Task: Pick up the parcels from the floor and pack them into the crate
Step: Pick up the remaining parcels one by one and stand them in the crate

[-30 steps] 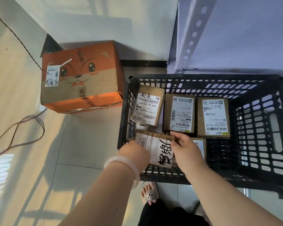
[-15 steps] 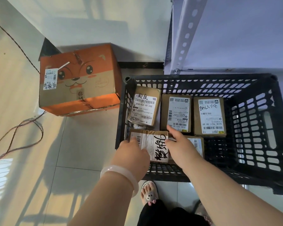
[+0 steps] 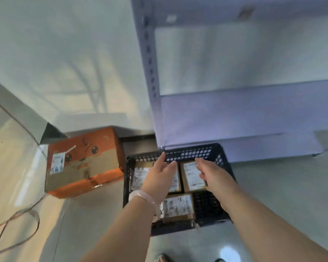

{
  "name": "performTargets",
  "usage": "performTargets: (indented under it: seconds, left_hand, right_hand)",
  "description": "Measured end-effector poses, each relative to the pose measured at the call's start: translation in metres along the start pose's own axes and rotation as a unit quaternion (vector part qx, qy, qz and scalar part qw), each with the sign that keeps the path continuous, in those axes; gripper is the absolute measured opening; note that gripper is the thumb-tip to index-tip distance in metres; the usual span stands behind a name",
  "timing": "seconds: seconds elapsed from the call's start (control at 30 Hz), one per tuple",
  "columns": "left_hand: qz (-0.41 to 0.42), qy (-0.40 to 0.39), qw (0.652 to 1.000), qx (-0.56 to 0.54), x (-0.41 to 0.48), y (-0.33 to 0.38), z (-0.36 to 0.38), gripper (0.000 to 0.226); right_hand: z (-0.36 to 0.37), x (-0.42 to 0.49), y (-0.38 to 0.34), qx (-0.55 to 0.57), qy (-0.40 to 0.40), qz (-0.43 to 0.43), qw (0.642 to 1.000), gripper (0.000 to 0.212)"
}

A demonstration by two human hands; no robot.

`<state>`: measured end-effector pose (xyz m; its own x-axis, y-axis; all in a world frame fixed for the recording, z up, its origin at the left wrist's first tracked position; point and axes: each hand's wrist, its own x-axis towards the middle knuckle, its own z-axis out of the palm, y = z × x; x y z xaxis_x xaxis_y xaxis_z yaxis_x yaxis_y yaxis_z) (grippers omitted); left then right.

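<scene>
**Both hands empty above the packed crate**

In the lower middle of the frame, a black plastic lattice crate [image 3: 189, 153] stands on the glossy pale tiled floor [image 3: 93, 214]. The brown cardboard parcels lie flat inside it, each with a white printed label facing up. One parcel [image 3: 139, 175] lies at the crate's far left and another [image 3: 192, 175] at its far right. A nearer parcel [image 3: 178, 206] with black handwriting on it sits towards the crate's lower edge. A fourth, between the two far ones, is mostly hidden.

The left hand [image 3: 159, 176] is what covers that fourth parcel. Its fingers are stretched out and hold nothing, and a smooth pale bangle [image 3: 146, 198] circles the wrist. The right hand [image 3: 214, 176] reaches over the crate's right half with its fingers spread loosely, also empty, and overlaps the edge of the far right parcel. Whether either hand touches a parcel cannot be told.

Left of the crate, just beside its wall, stands a large orange and brown cardboard box [image 3: 83, 161] printed with a cartoon face and bearing a white label. A thin dark cable [image 3: 17, 229] loops across the floor at the lower left. Above the crate rises a grey metal shelf rack with a perforated upright [image 3: 150, 72]. The whole frame is motion-blurred.
</scene>
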<state>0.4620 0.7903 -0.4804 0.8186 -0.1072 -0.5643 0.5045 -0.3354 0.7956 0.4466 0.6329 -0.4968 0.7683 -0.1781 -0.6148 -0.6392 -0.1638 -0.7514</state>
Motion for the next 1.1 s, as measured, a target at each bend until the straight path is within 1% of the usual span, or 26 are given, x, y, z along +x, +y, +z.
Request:
performTargets:
  seconds: [0.07, 0.17, 0.23, 0.3, 0.37, 0.47, 0.57, 0.63, 0.7, 0.83, 0.9, 0.97, 1.1]
  left_hand:
    - [0.041, -0.026, 0.999, 0.007, -0.025, 0.052, 0.018, 0.056]
    - [0.112, -0.077, 0.990, 0.038, -0.063, 0.124, 0.054, 0.057]
    - [0.144, -0.111, 0.982, 0.050, -0.090, 0.168, 0.084, 0.057]
    - [0.180, -0.148, 0.970, 0.070, -0.118, 0.207, 0.118, 0.057]
    - [0.208, -0.178, 0.957, 0.097, -0.145, 0.240, 0.157, 0.056]
    - [0.244, -0.235, 0.933, 0.123, -0.186, 0.274, 0.221, 0.052]
    - [0.283, -0.258, 0.913, 0.138, -0.225, 0.292, 0.290, 0.051]
    - [0.284, -0.271, 0.911, 0.130, -0.250, 0.298, 0.340, 0.049]
    - [0.278, -0.282, 0.910, 0.124, -0.274, 0.296, 0.392, 0.046]
    - [0.279, -0.320, 0.896, 0.129, -0.317, 0.286, 0.490, 0.034]
    - [0.270, -0.338, 0.893, 0.125, -0.327, 0.281, 0.531, 0.041]
    - [0.245, -0.343, 0.898, 0.129, -0.330, 0.277, 0.566, 0.045]
    - [0.207, -0.348, 0.901, 0.153, -0.322, 0.271, 0.626, 0.047]
  right_hand:
    - [-0.046, -0.035, -0.030, -0.013, 0.053, -0.035, 0.998, 0.055]
    - [-0.117, -0.093, -0.061, 0.029, 0.117, -0.083, 0.989, 0.051]
    - [-0.162, -0.136, -0.071, 0.064, 0.155, -0.101, 0.981, 0.048]
    - [-0.207, -0.178, -0.074, 0.084, 0.188, -0.117, 0.972, 0.051]
    - [-0.253, -0.214, -0.073, 0.101, 0.229, -0.115, 0.961, 0.055]
    - [-0.323, -0.266, -0.059, 0.152, 0.304, -0.079, 0.937, 0.061]
    - [-0.383, -0.311, -0.028, 0.223, 0.351, -0.071, 0.907, 0.059]
    - [-0.420, -0.339, -0.001, 0.275, 0.364, -0.063, 0.888, 0.054]
    - [-0.456, -0.368, 0.030, 0.305, 0.380, -0.049, 0.872, 0.050]
    - [-0.533, -0.423, 0.089, 0.300, 0.427, -0.025, 0.852, 0.056]
    - [-0.567, -0.444, 0.115, 0.309, 0.443, -0.040, 0.841, 0.056]
    - [-0.593, -0.457, 0.138, 0.321, 0.455, -0.048, 0.829, 0.054]
    - [-0.633, -0.457, 0.178, 0.344, 0.452, -0.045, 0.822, 0.055]
